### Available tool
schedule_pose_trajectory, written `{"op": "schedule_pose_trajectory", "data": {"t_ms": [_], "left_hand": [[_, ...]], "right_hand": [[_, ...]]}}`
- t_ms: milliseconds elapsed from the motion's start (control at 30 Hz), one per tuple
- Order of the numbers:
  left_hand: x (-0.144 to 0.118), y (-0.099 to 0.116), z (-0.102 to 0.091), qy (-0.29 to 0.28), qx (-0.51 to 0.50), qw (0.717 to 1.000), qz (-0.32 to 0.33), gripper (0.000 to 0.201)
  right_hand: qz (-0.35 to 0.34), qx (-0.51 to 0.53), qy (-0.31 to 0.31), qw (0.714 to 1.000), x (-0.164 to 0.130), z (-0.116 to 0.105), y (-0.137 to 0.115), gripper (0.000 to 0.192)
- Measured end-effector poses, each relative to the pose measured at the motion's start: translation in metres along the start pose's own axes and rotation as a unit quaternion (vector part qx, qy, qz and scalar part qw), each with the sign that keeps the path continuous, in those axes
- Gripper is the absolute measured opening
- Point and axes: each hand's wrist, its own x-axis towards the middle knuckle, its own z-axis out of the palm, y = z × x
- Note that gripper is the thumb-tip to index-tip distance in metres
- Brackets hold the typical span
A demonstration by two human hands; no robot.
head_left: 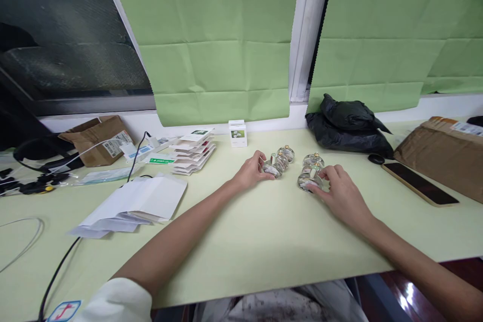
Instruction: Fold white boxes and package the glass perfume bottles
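Note:
On the table, small round glass bottles with gold-coloured tops stand in two short rows. My left hand is closed around the sides of the nearest bottle of the left row, thumb in front and fingers behind. Two or so more glass bottles stand right behind it. My right hand grips the nearest bottle of the right row between thumb and fingers. Just behind that one is another glass bottle. Both held bottles look upright, at table level.
A small white box stands by the wall, left of the bottles. Stacked flat cartons, white papers and an opened cardboard box lie leftward. Rightward are a black plastic bag, a phone and a brown parcel.

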Motion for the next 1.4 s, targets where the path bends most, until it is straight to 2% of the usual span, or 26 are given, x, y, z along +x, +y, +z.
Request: {"op": "schedule_pose_trajectory", "data": {"t_ms": [333, 467, 567, 733, 833, 967, 1100, 1200, 1300, 1400], "left_hand": [[0.007, -0.001, -0.002, -0.016, -0.010, 1.000, 0.003, 0.064], [0.000, 0.002, -0.005, -0.016, -0.012, 1.000, -0.002, 0.078], [-0.021, 0.007, -0.013, -0.007, 0.016, 1.000, -0.015, 0.081], [-0.072, 0.023, -0.027, -0.012, 0.049, 0.999, -0.015, 0.049], [-0.092, 0.036, -0.029, -0.002, 0.063, 0.998, -0.013, 0.038], [-0.096, 0.052, -0.018, -0.019, 0.046, 0.999, 0.005, 0.035], [-0.093, 0.059, 0.004, -0.075, 0.002, 0.997, 0.007, 0.066], [-0.091, 0.058, 0.016, -0.075, -0.009, 0.997, 0.006, 0.074], [-0.091, 0.057, 0.018, -0.069, -0.001, 0.997, 0.026, 0.053], [-0.093, 0.058, 0.013, -0.067, 0.016, 0.996, 0.048, 0.035]], "right_hand": [[-0.004, -0.005, 0.008, 1.000, 0.006, 0.000, 0.005, 0.040], [0.003, -0.004, 0.022, 1.000, 0.003, 0.000, 0.005, 0.047], [0.004, 0.004, 0.030, 1.000, 0.001, -0.001, 0.003, 0.053], [-0.005, 0.035, 0.014, 0.999, 0.000, -0.006, -0.004, 0.039], [0.003, 0.056, -0.002, 0.998, -0.002, -0.007, -0.010, 0.032], [0.014, 0.101, -0.066, 0.993, -0.006, -0.008, -0.021, 0.028], [-0.020, 0.148, -0.106, 0.983, -0.007, -0.008, -0.038, 0.031], [-0.057, 0.174, -0.135, 0.974, -0.006, -0.010, -0.054, 0.033], [-0.092, 0.191, -0.165, 0.963, -0.001, -0.013, -0.069, 0.033], [-0.121, 0.204, -0.161, 0.958, 0.008, -0.014, -0.080, 0.031]]}}
